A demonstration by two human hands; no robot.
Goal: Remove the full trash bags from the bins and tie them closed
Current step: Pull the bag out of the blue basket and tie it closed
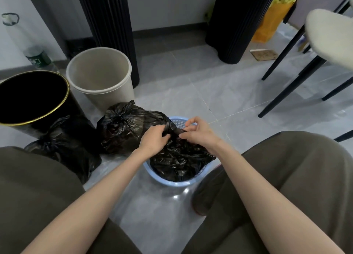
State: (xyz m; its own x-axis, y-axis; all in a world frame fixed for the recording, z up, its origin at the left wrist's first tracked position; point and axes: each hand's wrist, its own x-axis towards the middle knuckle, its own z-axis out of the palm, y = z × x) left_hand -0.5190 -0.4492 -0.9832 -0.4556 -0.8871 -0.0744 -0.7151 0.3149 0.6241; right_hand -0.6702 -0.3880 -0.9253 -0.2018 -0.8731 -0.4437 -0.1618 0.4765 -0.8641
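While two black bags already sit knotted on the floor, one tied bag (120, 127) just in front of the beige bin (100, 76) and another tied bag (63, 150) at the foot of the black bin (32, 99), the third bag (179, 160) is the one in hand: it sits inside the blue basket bin (172, 183) near the middle of the floor, between the person's knees. Both bins behind look emptied. The left hand (153, 140) has its grip clamped on a gathered twist of the bag's black plastic at the mouth, and the right hand (198, 133) pinches the other strand between thumb and fingers, the two hands almost touching over the far rim of the basket. By the look of it this is the tying step for the last bag, done before lifting it out. The next move likely calls for crossing the two strands, pulling them tight into a knot without tearing the thin film, then raising the bag clear of the basket.
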